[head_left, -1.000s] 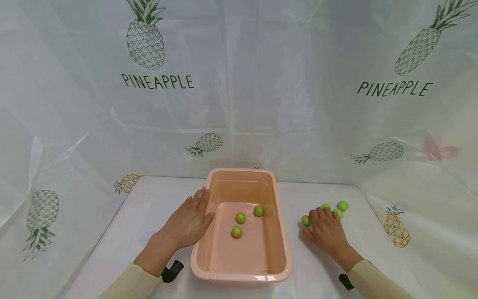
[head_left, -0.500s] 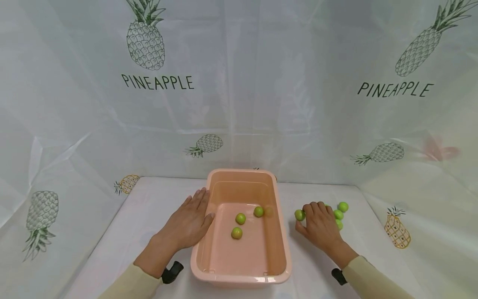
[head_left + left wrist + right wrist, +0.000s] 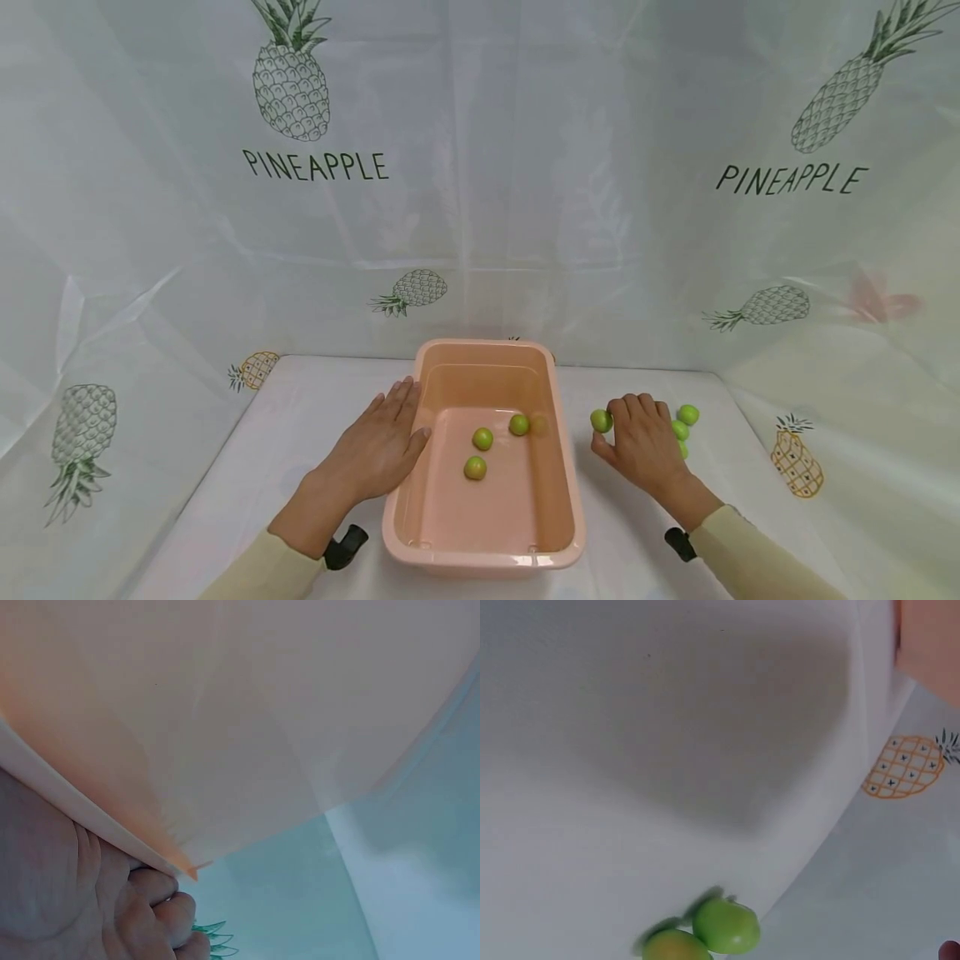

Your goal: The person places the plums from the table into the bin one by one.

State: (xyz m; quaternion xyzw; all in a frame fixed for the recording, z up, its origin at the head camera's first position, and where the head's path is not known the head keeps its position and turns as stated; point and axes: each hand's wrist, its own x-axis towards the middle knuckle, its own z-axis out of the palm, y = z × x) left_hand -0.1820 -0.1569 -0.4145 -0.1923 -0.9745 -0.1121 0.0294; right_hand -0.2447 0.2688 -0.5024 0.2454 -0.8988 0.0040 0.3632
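My left hand (image 3: pixel 381 440) rests along the left rim of a peach plastic tub (image 3: pixel 483 557), fingers straight. In the left wrist view, that hand (image 3: pixel 97 892) lies under the tub's lip. Three small round green fruits (image 3: pixel 475 467) sit on the tub floor. To the right of the tub, my right hand (image 3: pixel 647 443) pinches a small green fruit (image 3: pixel 601 420) between thumb and fingers, over the table. Beside that hand lie more loose green fruits (image 3: pixel 687 414), partly hidden by it. Only a fingertip shows in the right wrist view, at the lower right edge.
A white cloth covers the table (image 3: pixel 615 542). Behind and at both sides hangs a pale sheet (image 3: pixel 525 208) printed with pineapples. In the right wrist view, two green fruits (image 3: pixel 726 925) touch near the bottom, and a corner of the tub (image 3: pixel 934 645) shows at upper right.
My right hand has drawn one green fruit away from the loose group, leftward towards the tub and slightly up. The left hand and the tub stay in place.
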